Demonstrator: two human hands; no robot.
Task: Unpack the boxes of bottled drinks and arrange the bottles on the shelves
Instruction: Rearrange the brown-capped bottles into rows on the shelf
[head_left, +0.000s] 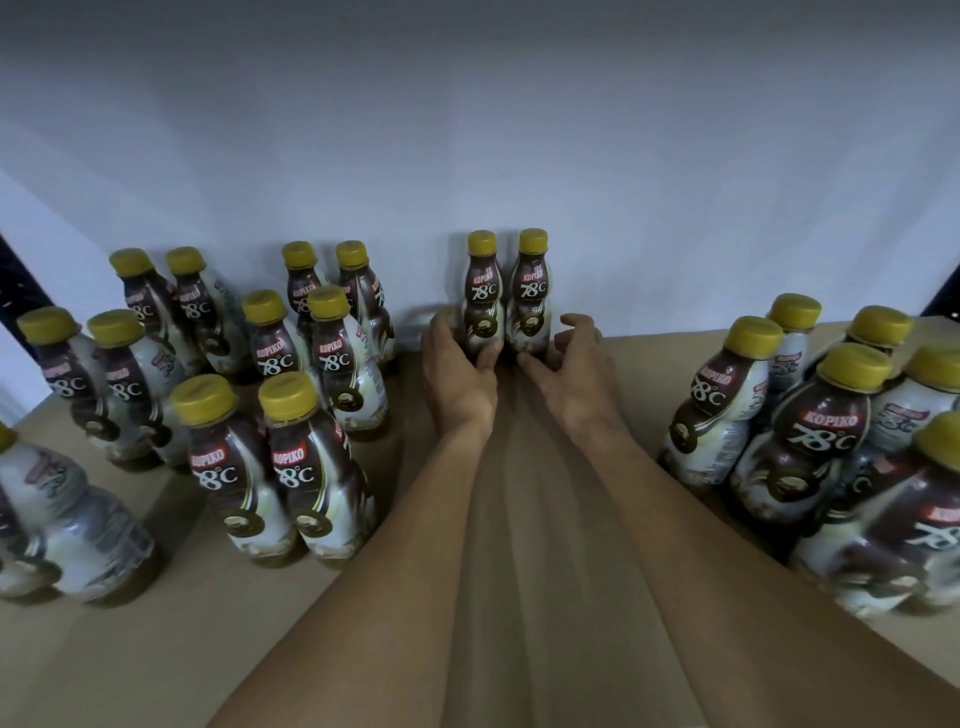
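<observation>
Working at back of shelf.
Gripping left bottle low with left hand; cupping right hand slack just beside right bottle.

Far-right bottles blurred, cropped

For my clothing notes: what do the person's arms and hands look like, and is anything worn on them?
The left hand and the right hand wear no gloves. The arms behind them are bare, and no sleeve is in view. No watch, bracelet or ring shows.
</observation>
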